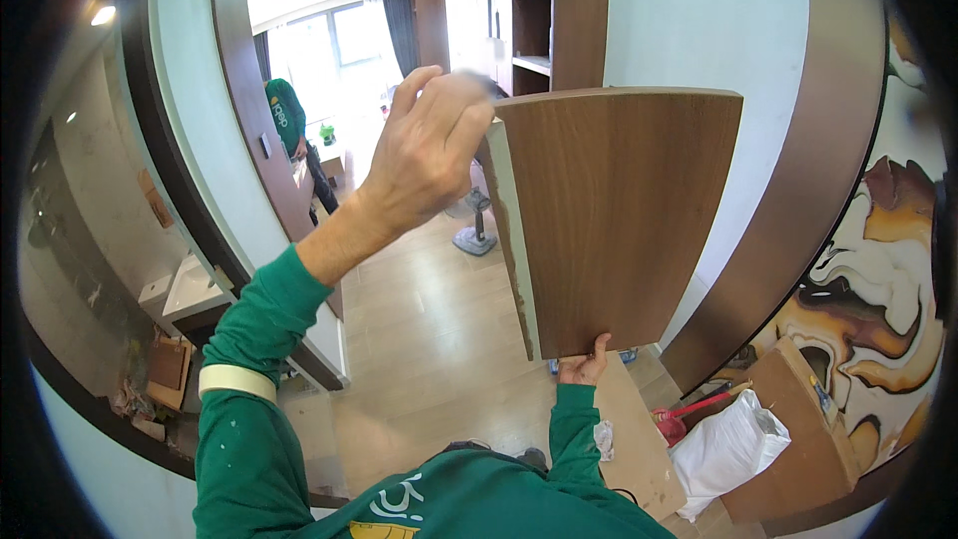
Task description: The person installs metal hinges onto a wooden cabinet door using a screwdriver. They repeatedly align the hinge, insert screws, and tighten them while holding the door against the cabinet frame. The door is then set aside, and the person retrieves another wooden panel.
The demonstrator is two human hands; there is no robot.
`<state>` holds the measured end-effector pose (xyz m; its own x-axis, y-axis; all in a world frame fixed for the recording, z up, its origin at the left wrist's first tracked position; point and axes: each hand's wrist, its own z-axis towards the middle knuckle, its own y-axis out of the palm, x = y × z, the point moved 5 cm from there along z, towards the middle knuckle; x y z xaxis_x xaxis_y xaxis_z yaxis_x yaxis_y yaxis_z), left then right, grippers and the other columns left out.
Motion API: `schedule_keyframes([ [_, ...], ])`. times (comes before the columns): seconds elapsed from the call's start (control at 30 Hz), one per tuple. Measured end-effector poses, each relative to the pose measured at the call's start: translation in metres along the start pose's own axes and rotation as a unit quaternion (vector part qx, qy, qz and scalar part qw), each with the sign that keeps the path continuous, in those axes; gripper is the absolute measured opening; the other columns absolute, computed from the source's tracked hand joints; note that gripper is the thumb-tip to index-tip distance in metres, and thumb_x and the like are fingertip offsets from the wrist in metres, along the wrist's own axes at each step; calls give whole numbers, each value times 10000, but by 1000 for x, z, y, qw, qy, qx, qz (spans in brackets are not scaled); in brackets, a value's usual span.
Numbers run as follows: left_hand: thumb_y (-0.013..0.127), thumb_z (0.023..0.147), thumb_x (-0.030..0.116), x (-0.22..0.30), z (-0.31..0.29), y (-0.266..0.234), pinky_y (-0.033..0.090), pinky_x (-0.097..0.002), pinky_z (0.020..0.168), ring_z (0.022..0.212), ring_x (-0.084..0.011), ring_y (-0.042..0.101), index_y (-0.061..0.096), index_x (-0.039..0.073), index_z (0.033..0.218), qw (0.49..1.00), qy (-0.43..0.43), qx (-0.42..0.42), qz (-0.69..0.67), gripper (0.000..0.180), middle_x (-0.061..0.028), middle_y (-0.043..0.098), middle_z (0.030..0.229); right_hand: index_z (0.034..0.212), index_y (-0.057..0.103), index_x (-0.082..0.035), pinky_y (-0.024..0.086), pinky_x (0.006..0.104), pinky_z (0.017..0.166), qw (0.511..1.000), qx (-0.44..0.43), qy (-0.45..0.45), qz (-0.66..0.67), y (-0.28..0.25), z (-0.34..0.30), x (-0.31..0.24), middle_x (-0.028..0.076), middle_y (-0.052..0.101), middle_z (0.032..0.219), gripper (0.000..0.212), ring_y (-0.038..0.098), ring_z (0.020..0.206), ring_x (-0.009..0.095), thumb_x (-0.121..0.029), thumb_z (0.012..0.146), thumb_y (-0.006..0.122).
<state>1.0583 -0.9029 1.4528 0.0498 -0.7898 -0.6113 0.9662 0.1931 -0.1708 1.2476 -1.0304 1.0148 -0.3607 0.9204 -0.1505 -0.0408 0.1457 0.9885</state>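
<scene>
A brown wood-grain panel (619, 225) stands upright in front of me, its narrow left edge (514, 240) pale and rough. My right hand (584, 364) supports it from below, with the thumb against its front face and the fingers under the lower edge. Raised at the panel's upper left corner, my left hand (429, 145) is closed, fingers bent. A small dark, blurred thing (481, 83) shows at its fingertips; what it is cannot be made out.
Below the panel is a wooden board (639, 439), with a white sack (728, 449) and a cardboard box (798, 439) to its right. A fan (474, 230) stands on the floor ahead. Another person (289, 125) in green is at the far left, near a doorway.
</scene>
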Motion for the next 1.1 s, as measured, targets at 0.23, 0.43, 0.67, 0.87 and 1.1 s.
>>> schedule_keyframes([
  [0.23,618,727,-11,13,-30,-10,377,-461,961,1032,-286,586,576,-3,930,1000,-6,-3,9,207,-129,596,967,1349,458,-74,342,499,1073,1000,-17,-12,-11,61,-2,11,100,490,1370,606,444,1255,318,-382,872,671],
  [0.43,625,697,20,44,-84,-23,390,-459,935,1009,-293,584,589,-20,937,995,-62,-54,-62,246,-134,588,956,1355,445,-82,358,506,1065,999,-39,-25,27,109,14,13,102,480,1377,606,445,1256,319,-390,880,661],
  [0.67,591,653,-42,82,-165,-45,401,-471,912,1015,-305,581,573,-2,923,967,-180,-130,-127,274,-128,581,950,1313,488,-76,384,505,1055,994,-52,-69,60,146,41,-10,94,519,1346,593,491,1222,312,-386,853,697],
  [0.87,596,631,-90,109,-231,-64,409,-463,891,977,-317,575,535,14,895,940,-266,-142,-159,290,-129,557,924,1286,519,-87,397,478,1048,990,-68,-90,85,184,40,-35,73,545,1321,594,502,1214,292,-401,824,719],
  [1.1,584,689,-99,132,-318,-90,414,-442,815,912,-342,557,508,6,888,913,-335,-173,-156,238,-158,550,916,1250,556,-100,405,464,1036,988,-92,-71,101,216,15,-63,57,573,1288,577,526,1179,280,-411,799,736],
])
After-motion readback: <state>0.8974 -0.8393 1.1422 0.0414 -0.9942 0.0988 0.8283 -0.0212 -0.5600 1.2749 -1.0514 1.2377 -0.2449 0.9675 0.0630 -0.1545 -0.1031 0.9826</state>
